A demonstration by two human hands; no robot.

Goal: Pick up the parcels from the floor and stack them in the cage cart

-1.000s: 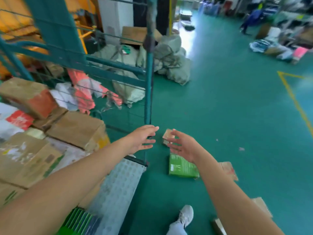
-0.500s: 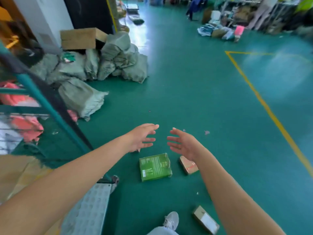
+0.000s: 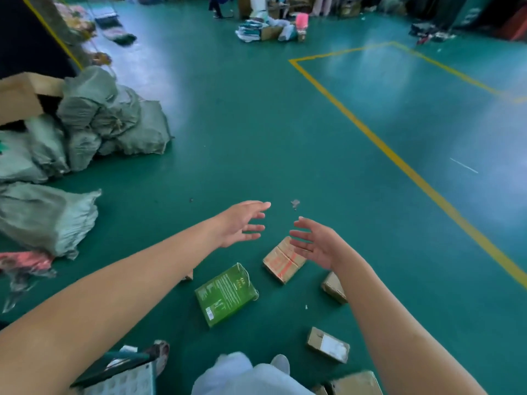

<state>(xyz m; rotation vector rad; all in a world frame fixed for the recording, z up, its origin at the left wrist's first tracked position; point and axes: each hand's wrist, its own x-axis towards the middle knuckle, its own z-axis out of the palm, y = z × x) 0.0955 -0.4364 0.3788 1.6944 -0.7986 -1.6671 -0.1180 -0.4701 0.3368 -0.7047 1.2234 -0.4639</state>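
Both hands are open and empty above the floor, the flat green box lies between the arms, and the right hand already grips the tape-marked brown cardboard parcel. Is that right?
Not quite. The head view shows the right hand open with spread fingers, hovering over the tape-marked brown cardboard parcel, which lies on the green floor, not gripped. The rest holds: the left hand is open and empty, and the flat green box lies between the arms.

One green box (image 3: 226, 294), four brown parcels (image 3: 283, 259), several grey sacks (image 3: 114, 115)

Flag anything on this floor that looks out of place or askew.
Several parcels lie scattered at odd angles: a green box, a red-taped carton and a labelled small box. A scrap of litter lies beyond both empty hands.
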